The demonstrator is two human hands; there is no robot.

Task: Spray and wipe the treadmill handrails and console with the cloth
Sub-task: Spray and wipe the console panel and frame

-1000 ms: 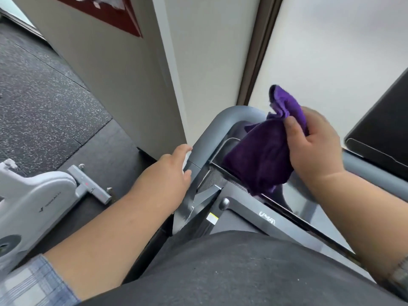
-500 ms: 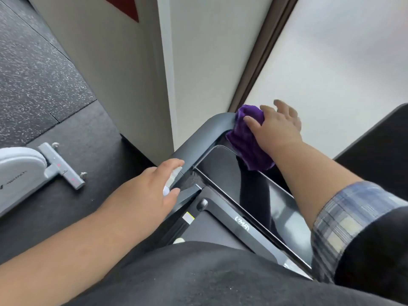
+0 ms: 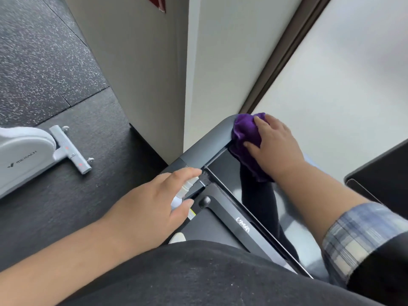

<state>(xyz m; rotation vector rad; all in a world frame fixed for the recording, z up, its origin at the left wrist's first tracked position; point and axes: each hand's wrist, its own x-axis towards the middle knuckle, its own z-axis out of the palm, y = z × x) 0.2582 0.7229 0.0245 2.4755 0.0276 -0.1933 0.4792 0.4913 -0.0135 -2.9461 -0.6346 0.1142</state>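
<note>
My right hand (image 3: 273,146) presses a bunched purple cloth (image 3: 245,133) onto the far curved corner of the grey treadmill handrail (image 3: 207,144), right above the glossy black console screen (image 3: 227,171). My left hand (image 3: 154,208) is curled around a small white spray bottle (image 3: 186,188), held low beside the handrail's left section, with its nozzle poking out between my fingers. Most of the bottle is hidden by my palm.
A white wall corner (image 3: 187,85) stands just behind the handrail. A white exercise machine with a grey foot bar (image 3: 68,149) sits on the dark rubber floor at left. Another dark screen edge (image 3: 379,173) shows at right. My dark shirt fills the bottom.
My right hand carried the cloth from mid-air above the console down onto the handrail's far corner and keeps it pressed there. My left hand stays on the bottle, nearly still.
</note>
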